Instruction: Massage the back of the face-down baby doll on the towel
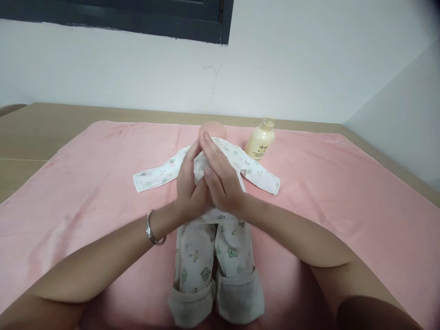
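Note:
My left hand and my right hand meet palm to palm, with fingers stretched out and fingertips touching at the top. Nothing shows between them; the palms themselves are hidden. A silver bangle circles my left wrist. Under and beyond my hands lies what looks like a baby doll, dressed in a white printed long-sleeved top and matching trousers with turned-up cuffs. Its smooth pinkish head partly shows past my fingertips. Both sleeves spread outward, and my hands cover the middle of the top.
A pale yellow pump bottle stands beyond the doll's right-hand sleeve. A pink cloth covers much of the wooden table. Behind it rises a white wall with a dark frame at upper left.

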Available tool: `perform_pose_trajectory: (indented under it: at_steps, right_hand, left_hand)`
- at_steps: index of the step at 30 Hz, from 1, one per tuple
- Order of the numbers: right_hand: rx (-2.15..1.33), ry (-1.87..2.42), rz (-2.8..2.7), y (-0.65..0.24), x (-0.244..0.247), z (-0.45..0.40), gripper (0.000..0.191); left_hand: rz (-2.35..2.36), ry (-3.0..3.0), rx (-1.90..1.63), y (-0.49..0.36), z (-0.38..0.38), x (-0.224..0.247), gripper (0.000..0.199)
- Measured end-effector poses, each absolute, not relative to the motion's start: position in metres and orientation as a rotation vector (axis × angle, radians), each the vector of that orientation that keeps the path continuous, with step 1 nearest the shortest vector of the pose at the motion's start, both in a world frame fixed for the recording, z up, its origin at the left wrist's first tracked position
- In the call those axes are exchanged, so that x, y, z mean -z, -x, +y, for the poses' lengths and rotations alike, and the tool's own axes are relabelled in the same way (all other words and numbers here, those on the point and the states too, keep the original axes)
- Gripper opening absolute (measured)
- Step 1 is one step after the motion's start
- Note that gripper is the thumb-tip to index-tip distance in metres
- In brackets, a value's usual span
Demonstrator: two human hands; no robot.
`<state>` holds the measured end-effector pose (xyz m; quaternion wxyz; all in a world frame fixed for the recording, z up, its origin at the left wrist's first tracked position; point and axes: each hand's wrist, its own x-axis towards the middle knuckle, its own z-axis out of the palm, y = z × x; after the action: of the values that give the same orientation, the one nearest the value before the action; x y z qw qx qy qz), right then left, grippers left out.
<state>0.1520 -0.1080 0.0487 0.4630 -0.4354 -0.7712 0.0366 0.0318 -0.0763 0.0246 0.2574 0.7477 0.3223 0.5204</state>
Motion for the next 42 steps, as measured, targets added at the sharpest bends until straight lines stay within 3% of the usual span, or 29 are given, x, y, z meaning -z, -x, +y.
perform_pose_trajectory:
  at_steps: [10,18,22,27,32,37,42]
  right_hand:
    - [-0.128,1.458,-2.176,-0.171,-0.038,-0.068,0.049]
    - [-0.058,1.817,-1.919,-0.185,-0.028,-0.064,0.064]
    - [0.07,1.682,-2.108,-0.164,-0.028,-0.086,0.059]
    - [-0.141,1.552,-2.266,-0.186,-0.037,-0.063,0.055]
    - [-0.202,1.898,-2.045,-0.196,-0.041,-0.059,0.073]
    - [0.071,1.762,-2.235,-0.162,-0.037,-0.093,0.059]
    - [-0.077,1.695,-2.222,-0.179,-0.039,-0.068,0.054]
  left_hand:
    - [1.051,-2.019,-1.299,-0.028,-0.017,0.018,0.049]
    - [1.106,-2.085,-1.236,-0.029,-0.017,0.015,0.043]
    - [1.098,-2.07,-1.254,-0.029,-0.017,0.017,0.042]
    - [1.117,-2.03,-1.269,-0.029,-0.018,0.017,0.044]
    - [1.137,-2.047,-1.254,-0.03,-0.02,0.015,0.045]
    - [1.159,-2.035,-1.254,-0.03,-0.021,0.015,0.044]
    - [1.168,-2.055,-1.25,-0.031,-0.02,0.014,0.045]
